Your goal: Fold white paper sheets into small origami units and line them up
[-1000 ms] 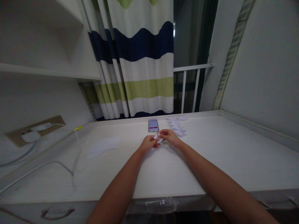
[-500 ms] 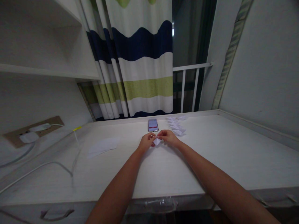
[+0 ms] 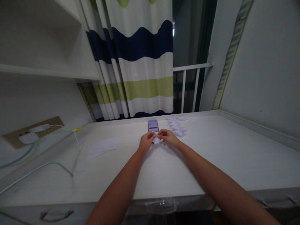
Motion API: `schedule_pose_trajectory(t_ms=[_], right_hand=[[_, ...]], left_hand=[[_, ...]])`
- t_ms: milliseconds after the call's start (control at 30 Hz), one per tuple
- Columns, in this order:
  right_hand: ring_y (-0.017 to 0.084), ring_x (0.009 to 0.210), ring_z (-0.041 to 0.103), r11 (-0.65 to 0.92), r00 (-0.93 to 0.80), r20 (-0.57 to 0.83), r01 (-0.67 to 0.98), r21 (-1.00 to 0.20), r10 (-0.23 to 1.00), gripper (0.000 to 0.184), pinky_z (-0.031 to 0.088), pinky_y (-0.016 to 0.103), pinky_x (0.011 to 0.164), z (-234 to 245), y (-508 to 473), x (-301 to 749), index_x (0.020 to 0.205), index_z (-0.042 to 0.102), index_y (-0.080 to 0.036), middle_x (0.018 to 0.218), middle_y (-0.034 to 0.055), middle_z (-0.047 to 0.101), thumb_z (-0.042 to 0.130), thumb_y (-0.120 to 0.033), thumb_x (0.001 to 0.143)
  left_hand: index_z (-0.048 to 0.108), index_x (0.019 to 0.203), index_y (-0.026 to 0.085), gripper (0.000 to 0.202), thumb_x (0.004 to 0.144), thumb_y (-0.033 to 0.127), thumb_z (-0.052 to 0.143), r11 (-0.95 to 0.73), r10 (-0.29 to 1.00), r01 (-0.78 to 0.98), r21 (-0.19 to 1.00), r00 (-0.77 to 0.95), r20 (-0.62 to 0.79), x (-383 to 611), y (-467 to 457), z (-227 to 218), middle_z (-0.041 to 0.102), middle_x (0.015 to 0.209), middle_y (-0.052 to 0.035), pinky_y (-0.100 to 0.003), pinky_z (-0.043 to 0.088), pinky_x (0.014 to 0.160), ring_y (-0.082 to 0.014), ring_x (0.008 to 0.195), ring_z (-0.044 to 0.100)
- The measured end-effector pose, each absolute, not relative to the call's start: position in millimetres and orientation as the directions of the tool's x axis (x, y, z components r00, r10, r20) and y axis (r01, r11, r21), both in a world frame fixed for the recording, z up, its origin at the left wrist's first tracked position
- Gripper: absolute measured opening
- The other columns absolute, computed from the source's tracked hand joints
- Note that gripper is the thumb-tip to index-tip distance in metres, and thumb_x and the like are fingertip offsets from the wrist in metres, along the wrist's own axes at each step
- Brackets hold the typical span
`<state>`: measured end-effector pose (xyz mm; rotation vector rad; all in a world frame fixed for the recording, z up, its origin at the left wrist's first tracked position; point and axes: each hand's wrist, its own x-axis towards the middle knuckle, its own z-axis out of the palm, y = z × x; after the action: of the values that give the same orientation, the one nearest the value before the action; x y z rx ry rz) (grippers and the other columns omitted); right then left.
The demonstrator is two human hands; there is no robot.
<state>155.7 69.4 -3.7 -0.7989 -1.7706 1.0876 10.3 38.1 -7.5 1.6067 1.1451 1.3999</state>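
A small folded piece of white paper (image 3: 156, 140) is pinched between my two hands over the middle of the desk. My left hand (image 3: 147, 141) grips its left side, fingers closed. On the other side, my right hand (image 3: 167, 137) pinches the upper right part between thumb and fingertips. The paper's finer folds are too small to make out. Just beyond my hands lies a phone (image 3: 153, 125) with its screen lit. Several folded white paper pieces (image 3: 177, 127) sit in a row behind my right hand.
Flat white sheets (image 3: 103, 147) lie to the left on the white desk (image 3: 168, 178). White cables (image 3: 53, 163) run along the left side from plugs in a wall socket (image 3: 32, 131). A striped curtain (image 3: 145, 72) hangs behind the desk, and a shelf (image 3: 49, 73) juts out at upper left.
Both hands have shifted very slightly, and the paper between them has tilted and moved a little up and left. The phone and the row of folded pieces stay put.
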Motion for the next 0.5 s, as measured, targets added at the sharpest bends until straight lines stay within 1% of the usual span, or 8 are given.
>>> schedule_pose_trajectory(t_ms=[167, 367, 500], right_hand=[[0.008, 0.052, 0.05, 0.421, -0.401, 0.368, 0.05, -0.906, 0.839, 0.017, 0.04, 0.019, 0.044, -6.3, 70.6, 155.3, 0.067, 0.05, -0.016, 0.06, -0.0022, 0.051, 0.057, -0.031, 0.062], [0.011, 0.06, 0.059, 0.359, -0.385, 0.331, 0.001, -0.933, 0.861, 0.02, 0.043, 0.019, 0.045, -7.8, 68.3, 155.7, 0.07, 0.043, -0.017, 0.067, -0.0024, 0.052, 0.055, -0.033, 0.067], [0.012, 0.059, 0.062, 0.35, -0.363, 0.356, -0.084, -0.933, 0.861, 0.026, 0.046, 0.022, 0.048, -8.7, 68.4, 154.2, 0.072, 0.039, -0.018, 0.071, -0.0034, 0.05, 0.055, -0.039, 0.067]], left_hand=[[0.055, 0.066, 0.014, 0.024, 0.061, 0.038, 0.06, -0.348, 0.935, 0.115, 0.93, -0.031, 0.354, 9.4, 39.8, -4.6, 0.055, 0.06, 0.0009, -0.02, 0.045, 0.046, -0.0107, 0.056, 0.052], [0.048, 0.072, 0.016, 0.026, 0.066, 0.041, 0.054, -0.344, 0.929, -0.044, 0.938, -0.162, 0.333, 3.2, 39.0, 2.3, 0.059, 0.071, -0.0013, -0.025, 0.05, 0.055, -0.0121, 0.065, 0.056], [0.045, 0.076, 0.017, 0.025, 0.069, 0.041, 0.051, -0.357, 0.923, -0.13, 0.925, -0.203, 0.327, 1.9, 39.8, 1.6, 0.06, 0.079, -0.003, -0.028, 0.05, 0.06, -0.0134, 0.073, 0.058]])
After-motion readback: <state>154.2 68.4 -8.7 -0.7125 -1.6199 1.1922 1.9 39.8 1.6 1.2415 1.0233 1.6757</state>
